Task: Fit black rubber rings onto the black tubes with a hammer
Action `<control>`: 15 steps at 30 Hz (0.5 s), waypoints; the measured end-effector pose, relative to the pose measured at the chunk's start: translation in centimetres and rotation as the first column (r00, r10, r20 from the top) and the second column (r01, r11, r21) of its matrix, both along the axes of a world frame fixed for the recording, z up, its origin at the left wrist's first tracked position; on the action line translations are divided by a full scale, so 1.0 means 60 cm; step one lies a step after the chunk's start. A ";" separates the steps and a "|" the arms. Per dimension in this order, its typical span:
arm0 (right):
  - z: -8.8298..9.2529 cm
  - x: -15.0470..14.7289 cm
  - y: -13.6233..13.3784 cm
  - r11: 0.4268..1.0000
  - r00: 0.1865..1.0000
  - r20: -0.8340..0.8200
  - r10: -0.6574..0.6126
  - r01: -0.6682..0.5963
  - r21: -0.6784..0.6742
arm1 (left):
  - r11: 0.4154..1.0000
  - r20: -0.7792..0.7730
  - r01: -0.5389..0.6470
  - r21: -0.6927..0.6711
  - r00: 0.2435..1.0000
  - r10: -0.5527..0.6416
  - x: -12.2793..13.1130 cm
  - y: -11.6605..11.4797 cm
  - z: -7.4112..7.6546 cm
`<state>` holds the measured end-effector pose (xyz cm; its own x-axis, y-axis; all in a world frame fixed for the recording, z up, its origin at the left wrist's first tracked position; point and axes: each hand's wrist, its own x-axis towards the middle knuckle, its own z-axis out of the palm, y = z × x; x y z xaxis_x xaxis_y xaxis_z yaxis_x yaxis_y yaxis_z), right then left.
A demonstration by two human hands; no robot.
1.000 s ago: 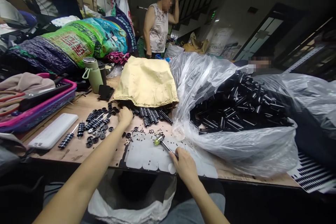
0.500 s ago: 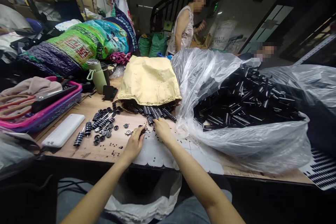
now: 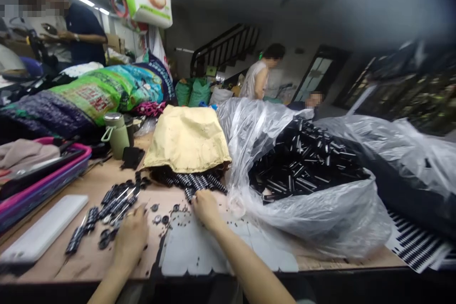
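My left hand [image 3: 131, 235] is blurred by motion beside loose black discs [image 3: 104, 238] and black ribbed rollers on metal rods [image 3: 117, 204]. Its fingertips are hidden, so I cannot tell what it holds. My right hand [image 3: 206, 209] is at the mouth of a yellow sack [image 3: 188, 137], fingers curled against black-and-silver ribbed rollers [image 3: 192, 180] that stick out from under it. Whatever its fingers close on is hidden. Beneath my right wrist lies a pale sheet [image 3: 185, 247] scattered with tiny dark rings.
A large clear plastic bag [image 3: 320, 232] full of black tubes [image 3: 302, 166] lies to the right. At left are a white power bank-like block [image 3: 46, 228], a pink and purple basket [image 3: 71, 171] and a green flask [image 3: 117, 137]. Several people stand or sit beyond the table.
My left hand has moved left, from the pale sheet to the loose discs and rollers. My right hand stays at the sack's mouth. The camera view has shifted.
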<state>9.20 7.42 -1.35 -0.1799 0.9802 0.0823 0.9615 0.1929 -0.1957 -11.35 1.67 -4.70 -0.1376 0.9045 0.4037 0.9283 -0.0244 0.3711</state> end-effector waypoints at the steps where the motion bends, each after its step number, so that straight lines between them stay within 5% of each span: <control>1: -0.002 -0.008 0.001 1.000 1.000 -0.010 -0.014 0.014 0.015 | 0.999 -0.044 -0.029 0.017 0.999 0.030 -0.018 0.006 -0.011; 7: -0.016 -0.047 0.025 0.988 0.985 -0.093 -0.145 0.150 0.044 | 0.999 -0.202 -0.029 0.044 0.979 0.038 -0.061 0.047 -0.060; 15: -0.016 -0.019 0.016 0.993 0.926 -0.359 -0.118 0.119 -0.018 | 0.998 -0.250 -0.061 -0.013 0.967 0.056 -0.037 0.017 -0.001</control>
<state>8.09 8.41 -2.28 -0.0202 0.9921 0.1241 0.8431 0.0836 -0.5312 -13.55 2.67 -4.77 -0.0881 0.9065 0.4130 0.9911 0.0383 0.1273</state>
